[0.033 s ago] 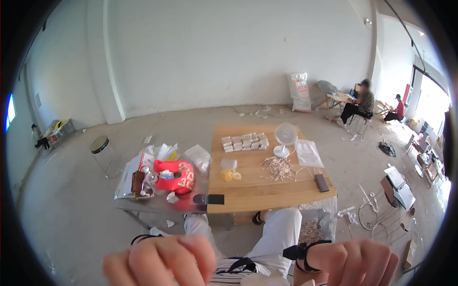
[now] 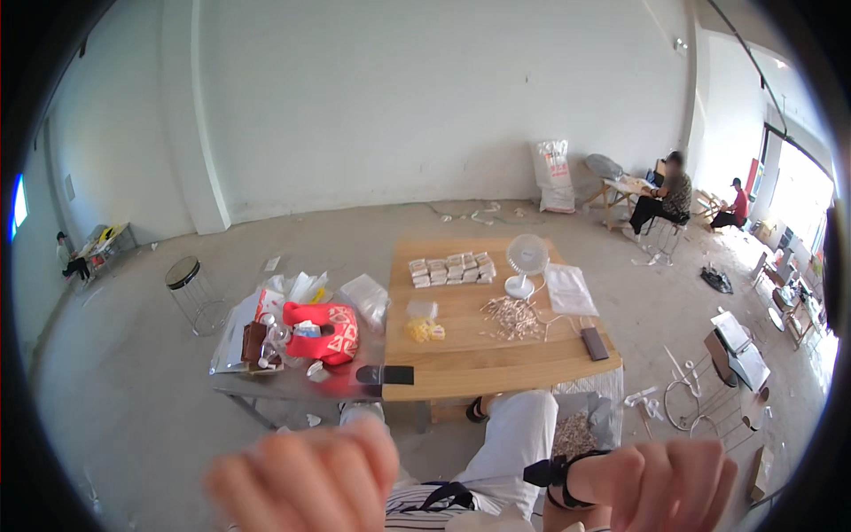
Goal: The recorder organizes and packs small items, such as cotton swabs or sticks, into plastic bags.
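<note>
Table bearing a white desk fan stands beyond my curled left hand and right hand; I cannot tell whether either grips anything.

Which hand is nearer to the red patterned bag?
Left. The left hand is on the near side of the red patterned bag; the right hand is farther, to its right.
</note>
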### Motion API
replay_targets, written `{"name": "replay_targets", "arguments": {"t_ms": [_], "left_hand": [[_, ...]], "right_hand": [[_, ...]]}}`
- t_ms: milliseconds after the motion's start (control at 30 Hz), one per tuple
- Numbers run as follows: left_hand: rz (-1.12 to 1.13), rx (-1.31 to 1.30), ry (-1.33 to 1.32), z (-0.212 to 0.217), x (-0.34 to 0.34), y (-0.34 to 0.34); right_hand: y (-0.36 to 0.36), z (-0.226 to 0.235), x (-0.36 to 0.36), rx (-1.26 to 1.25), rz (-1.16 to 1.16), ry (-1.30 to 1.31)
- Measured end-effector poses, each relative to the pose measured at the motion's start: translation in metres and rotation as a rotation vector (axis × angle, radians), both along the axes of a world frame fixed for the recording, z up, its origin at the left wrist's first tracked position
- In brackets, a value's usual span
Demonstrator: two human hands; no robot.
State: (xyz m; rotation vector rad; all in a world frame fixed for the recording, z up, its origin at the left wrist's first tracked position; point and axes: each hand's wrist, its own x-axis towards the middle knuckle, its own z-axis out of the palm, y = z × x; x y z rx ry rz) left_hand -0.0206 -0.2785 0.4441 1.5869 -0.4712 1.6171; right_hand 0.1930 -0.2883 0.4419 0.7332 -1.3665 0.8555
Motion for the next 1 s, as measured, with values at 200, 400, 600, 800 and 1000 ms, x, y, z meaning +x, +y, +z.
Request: {"name": "replay_targets", "arguments": {"t_ms": [200,400,600,800,1000], "left_hand": [[-0.037,0.244,0.599,0.009,0.002,0.024],[-0.28,0.251,0.329,-0.008,0.025,0.016],[-0.236,0.135,0.174,-0.018,0.029,0.014],[-0.389,-0.077,0.053,-0.023,0.036,-0.001],[-0.518,-0.275,-0.064,-0.022,0.036,-0.008]], "right_hand": [[0.005,-0.032,-0.002,-0.24,-0.194,0.001],[0.002,-0.054,0.013,-0.481,-0.319,0.038],[0.014,-0.056,0.017,-0.47,-0.292,-0.061],[0.032,-0.064,0.02,-0.452,-0.276,-0.108],[0.044,-0.07,0.02,-0.509,-0.268,-0.2]]}}
